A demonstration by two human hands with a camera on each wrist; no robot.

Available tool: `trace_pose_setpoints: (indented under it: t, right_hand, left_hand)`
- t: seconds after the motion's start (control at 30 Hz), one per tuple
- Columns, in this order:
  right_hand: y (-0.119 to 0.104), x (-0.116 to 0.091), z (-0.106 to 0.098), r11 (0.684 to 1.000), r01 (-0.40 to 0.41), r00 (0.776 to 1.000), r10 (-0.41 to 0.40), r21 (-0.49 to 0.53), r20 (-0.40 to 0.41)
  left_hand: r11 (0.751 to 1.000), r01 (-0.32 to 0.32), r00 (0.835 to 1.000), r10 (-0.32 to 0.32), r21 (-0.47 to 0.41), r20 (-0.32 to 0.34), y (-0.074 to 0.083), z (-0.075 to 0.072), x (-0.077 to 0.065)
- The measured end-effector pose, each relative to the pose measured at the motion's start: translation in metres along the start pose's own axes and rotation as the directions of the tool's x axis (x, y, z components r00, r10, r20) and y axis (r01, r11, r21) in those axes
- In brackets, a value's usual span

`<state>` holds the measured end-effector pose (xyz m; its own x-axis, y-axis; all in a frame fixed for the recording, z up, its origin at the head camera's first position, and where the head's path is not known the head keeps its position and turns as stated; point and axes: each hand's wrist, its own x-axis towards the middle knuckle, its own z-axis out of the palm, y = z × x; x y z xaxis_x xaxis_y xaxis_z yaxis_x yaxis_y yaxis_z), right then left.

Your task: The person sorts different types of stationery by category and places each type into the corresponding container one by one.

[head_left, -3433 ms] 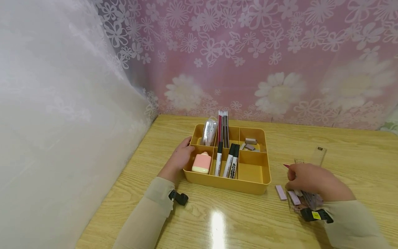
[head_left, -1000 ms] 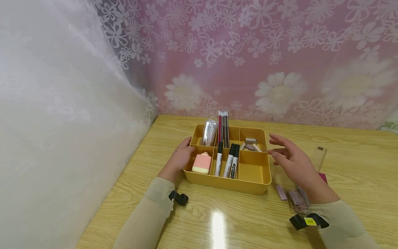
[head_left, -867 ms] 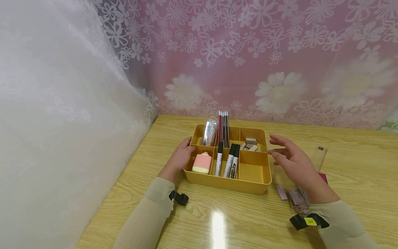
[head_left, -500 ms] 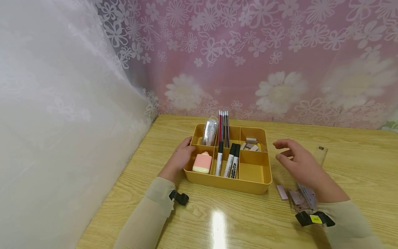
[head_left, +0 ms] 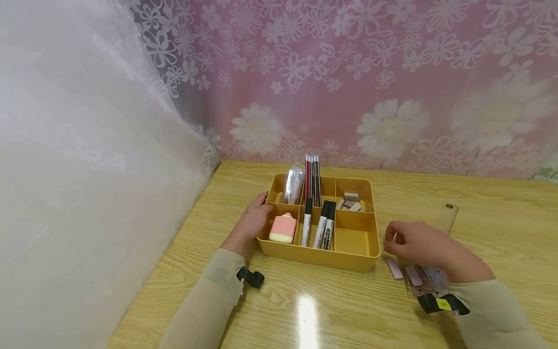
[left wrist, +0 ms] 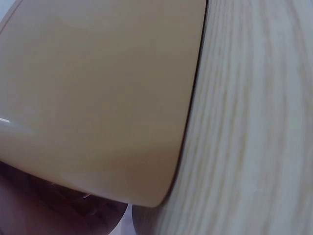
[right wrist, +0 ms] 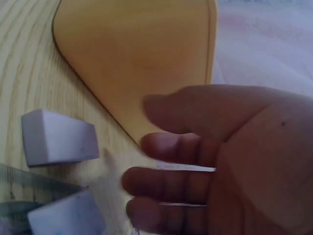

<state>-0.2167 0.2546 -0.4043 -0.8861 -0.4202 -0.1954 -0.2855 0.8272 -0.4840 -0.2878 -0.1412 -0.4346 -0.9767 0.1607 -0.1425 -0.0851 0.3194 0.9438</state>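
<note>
My left hand (head_left: 254, 218) holds the left side of a yellow divided organizer box (head_left: 318, 257), thumb at the rim. In the left wrist view the box wall (left wrist: 107, 98) covers most of that hand. My right hand (head_left: 420, 247) hovers right of the box, its fingers apart and loosely bent, with nothing between them. Near its fingertips lie a lilac eraser (right wrist: 58, 139) and a second eraser (right wrist: 71, 215) beside a clear ruler (right wrist: 34, 188). Several erasers (head_left: 350, 205) lie in the box's back right compartment.
Other compartments hold a clear case (head_left: 293, 185), pencils (head_left: 312, 182), black-capped markers (head_left: 320, 228) and a pink-and-cream bottle-shaped item (head_left: 283, 229). Another clear ruler (head_left: 450, 215) and transparent plastic pieces (head_left: 436, 278) lie at the right. A floral curtain (head_left: 327, 97) hangs behind the table.
Earlier, my right hand came to the back right compartment and one more eraser dropped in there. Since then it has drawn back right and down over the loose erasers. My left hand stays put.
</note>
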Motion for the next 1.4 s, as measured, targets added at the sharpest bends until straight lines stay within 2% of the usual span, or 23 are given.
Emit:
trace_pose_setpoints:
  t: [0.1,0.2,0.43,0.7,0.9,1.13,1.23,1.4]
  right_hand:
    - [0.001,0.0,0.005,1.0,-0.016,0.998,0.016,0.002,0.056]
    - [0.001,0.001,0.009,0.999,-0.028,0.997,0.029,-0.019,0.074]
    - [0.0,0.005,0.017,0.998,-0.055,0.995,0.058,-0.038,0.085]
    - [-0.001,0.007,0.018,0.999,-0.021,0.997,0.023,-0.025,0.072]
    - [-0.004,0.011,0.014,0.999,0.046,0.998,-0.046,-0.001,-0.042]
    - [-0.008,0.011,0.007,0.994,0.1,0.977,-0.092,0.033,-0.19]
    - [-0.009,0.01,0.004,0.99,0.113,0.973,-0.094,0.079,-0.21]
    - [-0.01,0.007,0.001,0.979,0.076,0.977,-0.034,0.191,-0.212]
  left_hand:
    - [1.0,0.005,1.0,-0.005,0.008,-0.005,0.0,0.0,0.0]
    - [1.0,0.008,1.0,-0.008,0.02,-0.008,0.0,0.0,0.0]
    - [1.0,-0.007,1.0,0.007,0.013,0.005,-0.001,-0.001,0.0]
    - [1.0,0.007,1.0,-0.007,0.016,-0.006,-0.001,0.0,0.0]
    - [1.0,0.006,1.0,-0.006,0.021,-0.007,0.0,0.0,-0.001]
    - [1.0,-0.01,1.0,0.01,0.029,-0.002,0.0,-0.001,-0.001]
    - [1.0,-0.006,1.0,0.006,0.028,0.0,-0.001,-0.001,-0.001]
    - [1.0,-0.002,1.0,0.002,0.011,0.004,0.0,-0.001,-0.001]
